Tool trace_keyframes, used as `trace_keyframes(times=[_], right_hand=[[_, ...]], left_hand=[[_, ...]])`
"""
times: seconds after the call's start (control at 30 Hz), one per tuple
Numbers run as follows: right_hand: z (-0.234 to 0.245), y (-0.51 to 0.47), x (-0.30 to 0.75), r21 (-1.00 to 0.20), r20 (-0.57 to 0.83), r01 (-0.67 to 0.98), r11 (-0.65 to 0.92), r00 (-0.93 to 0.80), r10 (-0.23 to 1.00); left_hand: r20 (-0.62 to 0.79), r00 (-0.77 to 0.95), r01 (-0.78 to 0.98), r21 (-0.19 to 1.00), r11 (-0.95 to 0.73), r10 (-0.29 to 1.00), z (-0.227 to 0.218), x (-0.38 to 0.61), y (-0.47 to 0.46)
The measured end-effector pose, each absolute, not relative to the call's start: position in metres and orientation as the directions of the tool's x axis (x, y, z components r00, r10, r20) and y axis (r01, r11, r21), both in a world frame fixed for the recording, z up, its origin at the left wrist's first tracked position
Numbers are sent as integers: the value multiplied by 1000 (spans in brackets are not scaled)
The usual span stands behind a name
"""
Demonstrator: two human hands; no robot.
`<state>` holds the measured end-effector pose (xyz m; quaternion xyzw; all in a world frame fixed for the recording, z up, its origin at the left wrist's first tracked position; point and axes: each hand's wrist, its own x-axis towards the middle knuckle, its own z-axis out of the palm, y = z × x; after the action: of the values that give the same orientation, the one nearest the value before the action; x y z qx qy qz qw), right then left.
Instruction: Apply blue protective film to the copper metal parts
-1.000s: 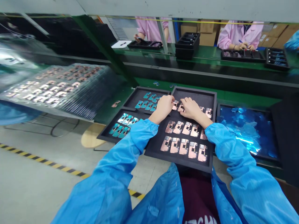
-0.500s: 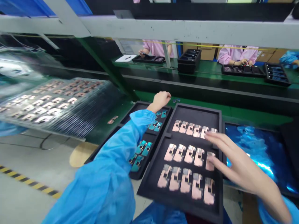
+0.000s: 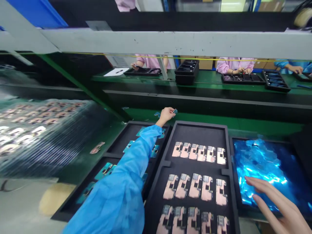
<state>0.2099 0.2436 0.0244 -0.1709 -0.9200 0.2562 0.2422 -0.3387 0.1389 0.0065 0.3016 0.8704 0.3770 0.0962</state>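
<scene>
My left hand [image 3: 167,115] reaches far forward, past the back edge of the trays. It pinches a small teal circuit board [image 3: 175,111] between thumb and fingertips. Another small teal piece [image 3: 157,114] lies on the bench just left of it. Under my left sleeve is a black tray [image 3: 117,150] with teal circuit boards [image 3: 105,171], partly hidden by the arm. Beside it, a second black tray [image 3: 200,130] carries rows of copper-pink circuit boards [image 3: 195,186]. My right hand [image 3: 280,204], fingers apart and holding nothing, hovers over shiny blue film pieces [image 3: 263,165].
A tall stack of clear trays [image 3: 48,146] with metallic parts stands at left. One loose copper-coloured part [image 3: 97,148] lies on the green bench. A white beam [image 3: 170,42] crosses overhead. Co-workers' hands [image 3: 241,70] are busy at black trays [image 3: 243,78] across the line.
My right hand has moved off the copper-pink boards, rightward and down, to above the blue film. My left hand stays far forward; a teal board now shows in its fingertips. The camera view has shifted.
</scene>
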Motion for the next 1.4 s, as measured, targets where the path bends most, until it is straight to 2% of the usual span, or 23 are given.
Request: trace_keyframes(times=[0.07,0.17,0.23,0.4,0.53,0.67,0.8,0.93,1.13,1.23,1.33,1.4], right_hand=[[38,237,200,-560,411,118,820,-819,399],[58,221,180,-612,468,18,791,-798,380],[67,206,161,-680,489,-51,732,-775,400],[71,170,113,-844,440,-192,501,-781,442],[65,159,109,-905,355,-178,387,-818,452],[60,159,126,-926,327,-179,332,-820,469],[55,157,139,-916,346,-171,363,-794,500],[50,154,144,-903,366,-159,399,-770,522],[39,154,141,-821,507,-198,536,-684,524],[35,156,137,-770,563,-207,604,-668,488],[31,159,138,-659,640,-163,734,-634,434],[30,160,140,-556,699,-114,823,-600,389]], left_hand=[[81,-825,386,803,453,560,29,-316,117],[87,-831,208,965,161,550,60,-248,75],[76,-806,117,993,32,587,75,-184,49],[4,-741,49,998,47,672,90,-39,12],[66,-741,155,985,74,668,82,15,1],[152,-755,249,966,64,637,73,35,-1],[270,-782,372,926,72,561,66,47,6],[325,-765,420,906,48,556,57,51,13],[180,-811,226,974,14,557,46,55,15],[128,-862,145,989,-3,491,41,56,19],[112,-899,111,993,-27,423,37,55,23],[111,-897,105,994,-37,428,36,55,24]])
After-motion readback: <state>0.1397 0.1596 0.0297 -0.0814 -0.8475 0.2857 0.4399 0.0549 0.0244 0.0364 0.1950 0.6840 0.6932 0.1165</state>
